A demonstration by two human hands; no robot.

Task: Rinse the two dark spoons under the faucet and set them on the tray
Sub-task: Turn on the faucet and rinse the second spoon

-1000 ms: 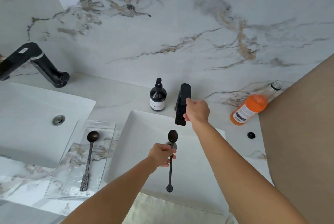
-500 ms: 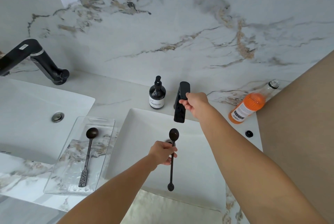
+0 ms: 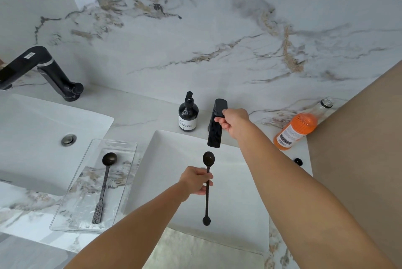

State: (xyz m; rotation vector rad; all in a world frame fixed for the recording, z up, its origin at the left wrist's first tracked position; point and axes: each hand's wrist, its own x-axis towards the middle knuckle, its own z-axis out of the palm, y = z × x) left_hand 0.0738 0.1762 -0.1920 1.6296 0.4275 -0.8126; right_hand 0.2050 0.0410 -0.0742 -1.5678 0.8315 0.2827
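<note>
Head view: marble counter (image 3: 134, 116) and wall, 2 white basins; left hand (image 3: 195, 180) grips a dark spoon (image 3: 207, 184) over the right basin (image 3: 171, 160); right hand (image 3: 233, 122) grasps the black faucet (image 3: 215, 131); second spoon (image 3: 104, 184) lies on the clear tray (image 3: 124, 181).

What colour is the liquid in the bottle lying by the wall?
Orange, seen in the head view: bottle.

You get bright, even daylight here, soft and diffuse, with only faint shadows under your forearms in the white basin (image 3: 235, 181). A pale reflected strip glares on the marble wall (image 3: 217, 29) at upper left. Focus is sharp throughout; the wide lens bows the counter (image 3: 134, 114) edges and stretches the corners.
</note>
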